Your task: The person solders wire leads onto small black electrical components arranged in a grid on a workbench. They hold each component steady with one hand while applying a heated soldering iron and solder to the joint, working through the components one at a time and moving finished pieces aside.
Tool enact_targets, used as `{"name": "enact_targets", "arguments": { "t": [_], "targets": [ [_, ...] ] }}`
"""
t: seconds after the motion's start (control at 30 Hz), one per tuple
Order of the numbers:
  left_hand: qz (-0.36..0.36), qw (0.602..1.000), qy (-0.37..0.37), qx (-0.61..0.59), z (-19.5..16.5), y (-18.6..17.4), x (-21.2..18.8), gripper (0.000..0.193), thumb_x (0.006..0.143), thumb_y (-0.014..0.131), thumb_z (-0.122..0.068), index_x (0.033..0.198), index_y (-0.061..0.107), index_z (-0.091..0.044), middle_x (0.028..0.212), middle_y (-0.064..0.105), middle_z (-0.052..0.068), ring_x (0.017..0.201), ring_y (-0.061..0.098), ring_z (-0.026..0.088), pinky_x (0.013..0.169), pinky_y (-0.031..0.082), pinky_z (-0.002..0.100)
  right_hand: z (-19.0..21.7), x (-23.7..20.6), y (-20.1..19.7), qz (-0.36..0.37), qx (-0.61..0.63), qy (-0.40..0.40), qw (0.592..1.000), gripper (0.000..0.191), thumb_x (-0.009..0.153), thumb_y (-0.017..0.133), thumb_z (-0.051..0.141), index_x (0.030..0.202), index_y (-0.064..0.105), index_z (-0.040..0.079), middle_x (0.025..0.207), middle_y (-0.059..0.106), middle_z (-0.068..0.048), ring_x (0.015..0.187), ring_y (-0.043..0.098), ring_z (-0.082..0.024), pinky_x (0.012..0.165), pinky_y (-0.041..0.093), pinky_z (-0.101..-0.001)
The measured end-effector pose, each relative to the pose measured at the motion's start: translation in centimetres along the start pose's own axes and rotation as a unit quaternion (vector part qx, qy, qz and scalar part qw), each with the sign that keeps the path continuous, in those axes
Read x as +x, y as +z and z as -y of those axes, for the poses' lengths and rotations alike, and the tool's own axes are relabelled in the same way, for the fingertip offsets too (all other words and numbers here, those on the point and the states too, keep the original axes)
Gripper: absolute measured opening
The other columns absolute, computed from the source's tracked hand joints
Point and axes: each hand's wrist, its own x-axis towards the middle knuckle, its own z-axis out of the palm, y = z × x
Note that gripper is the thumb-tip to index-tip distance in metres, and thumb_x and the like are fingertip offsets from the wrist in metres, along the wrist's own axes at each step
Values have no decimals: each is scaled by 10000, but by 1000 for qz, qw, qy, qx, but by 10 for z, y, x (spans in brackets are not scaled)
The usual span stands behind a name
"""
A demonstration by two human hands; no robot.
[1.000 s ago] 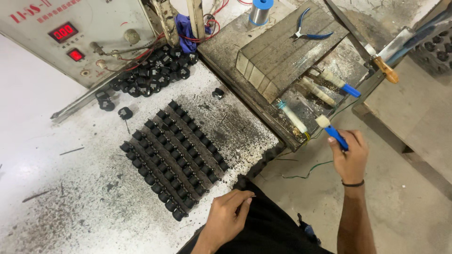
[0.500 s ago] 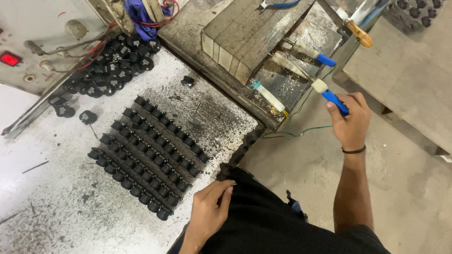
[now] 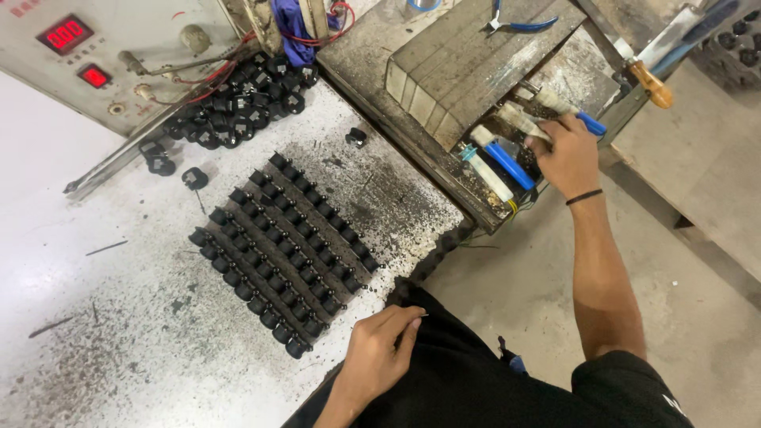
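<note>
At the far left a grey machine [image 3: 119, 55] with red displays stands at the back of the speckled white table [image 3: 119, 333]. In front of it lies a loose heap of black parts [image 3: 238, 111], and nearer the middle more black parts sit in neat rows [image 3: 281, 238]. Below them the left hand [image 3: 380, 353] rests at the table edge, fingers curled loosely, holding nothing that can be made out. Further right, the right hand [image 3: 567, 154] reaches into a dirty tray [image 3: 476, 202] of brushes, fingers closed around a blue-handled brush [image 3: 575, 115]; another blue-handled brush [image 3: 503, 158] lies just beside it.
</note>
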Motion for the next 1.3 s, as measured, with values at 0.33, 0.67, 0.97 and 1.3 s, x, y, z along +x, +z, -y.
{"name": "enact_targets", "arguments": {
  "t": [0.33,0.67,0.97,1.3],
  "targets": [
    [21,995,-77,-59,-10,1,13,105,925,693,-43,1008,743,-3,917,744,135,784,708,289,625,564,385,21,-146,-45,-61,71,123,988,250,1119,688,248,1123,646,2,989,577,-133,791,535,-227,673,433,-347],
    [-75,969,-99,-216,0,12,29,145,1033,667,-106,1130,733,-21,1175,695,154,1043,662,236,857,536,330,153,-140,22,6,348,-50,936,280,1082,582,185,1223,629,-53,1041,630,-152,774,584,-251,698,478,-356],
    [-214,913,-59,-342,15,-4,17,141,1068,628,-91,1132,711,3,1185,709,93,1118,664,125,995,547,271,206,-145,34,173,406,-168,882,707,928,647,462,1366,533,-81,1323,598,-290,1198,620,-408,1013,481,-401],
    [-272,955,18,114,-10,-78,-52,269,888,705,53,1141,718,-38,990,762,110,833,698,192,685,560,320,178,-147,22,155,729,40,666,530,1060,676,327,1389,591,-79,1237,661,-222,1046,703,-283,953,587,-409]
  ]
}}
